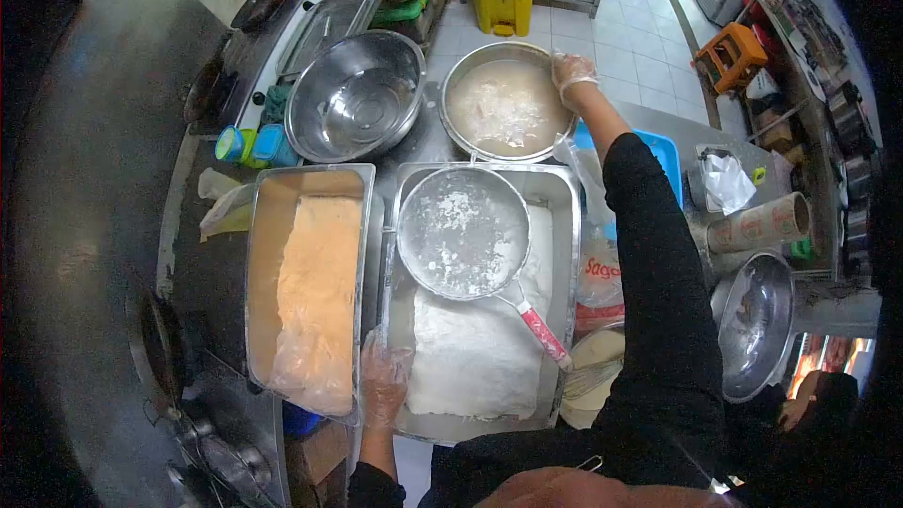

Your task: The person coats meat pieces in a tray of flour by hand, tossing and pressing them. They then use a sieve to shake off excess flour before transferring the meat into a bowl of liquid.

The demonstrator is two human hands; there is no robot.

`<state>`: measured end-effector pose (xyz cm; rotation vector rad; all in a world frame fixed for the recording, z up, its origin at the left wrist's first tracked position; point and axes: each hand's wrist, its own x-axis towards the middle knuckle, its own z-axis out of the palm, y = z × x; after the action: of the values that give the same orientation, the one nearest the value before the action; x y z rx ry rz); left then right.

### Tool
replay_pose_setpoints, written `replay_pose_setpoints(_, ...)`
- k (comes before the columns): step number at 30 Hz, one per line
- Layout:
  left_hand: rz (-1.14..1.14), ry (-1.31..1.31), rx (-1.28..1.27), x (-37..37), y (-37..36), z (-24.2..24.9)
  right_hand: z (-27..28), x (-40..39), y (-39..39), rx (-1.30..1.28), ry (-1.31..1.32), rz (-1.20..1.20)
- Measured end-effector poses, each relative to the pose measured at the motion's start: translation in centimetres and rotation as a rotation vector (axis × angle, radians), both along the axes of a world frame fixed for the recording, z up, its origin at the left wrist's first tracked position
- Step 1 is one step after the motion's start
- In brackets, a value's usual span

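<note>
My right hand (573, 70), in a clear plastic glove, has its fingers closed on the right rim of a steel bowl (450, 118) that holds cloudy liquid with pale pieces. Gloved as well, my left hand (384, 381) is at the lower left edge of a metal tray of white powder (475, 367); its fingers are blurred under the plastic. A round sieve (463, 233) dusted with white lies across that tray, its pink-and-white handle (544, 334) pointing lower right. Left of it stands a tray of orange powder (320, 273) with a clear plastic bag (306, 367) inside.
An empty steel bowl (357, 99) stands at the back left. On the right are a blue tray (666, 155), a bowl with a whisk (593, 376), a steel basin (755, 329) and a cup stack (760, 224). Another person's hand (798, 411) shows at lower right.
</note>
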<state>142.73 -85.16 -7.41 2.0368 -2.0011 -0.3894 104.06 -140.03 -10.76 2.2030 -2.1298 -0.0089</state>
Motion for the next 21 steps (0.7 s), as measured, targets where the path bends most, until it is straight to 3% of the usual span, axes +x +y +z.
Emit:
replay_pose_setpoints(3, -0.012, 0.006, 0.013, 0.2, -0.1, 0.1, 2.0, -0.1, 1.5, 0.057, 0.048, 0.029)
replay_pose_setpoints(9, -0.019, 0.008, 0.000, 0.4, -0.1, 0.0, -0.1, -2.5, 0.4, -0.135, -0.093, 0.095)
replay_pose_setpoints(12, -0.017, -0.004, 0.000, 0.4, 0.0, 0.0, 1.6, -2.8, 0.7, -0.084, -0.098, 0.114)
replay_pose_setpoints(15, -0.026, -0.005, -0.017, 0.5, 0.1, -0.2, -0.5, -4.4, -1.8, -0.117, -0.205, 0.100)
replay_pose_setpoints(18, -0.034, -0.016, -0.034, 0.4, 0.0, -0.1, -2.7, -6.4, -4.4, -0.044, -0.234, 0.266)
replay_pose_setpoints(21, -0.027, -0.015, -0.025, 0.2, 0.1, 0.1, -4.5, -6.1, -6.8, 0.209, -0.138, 0.153)
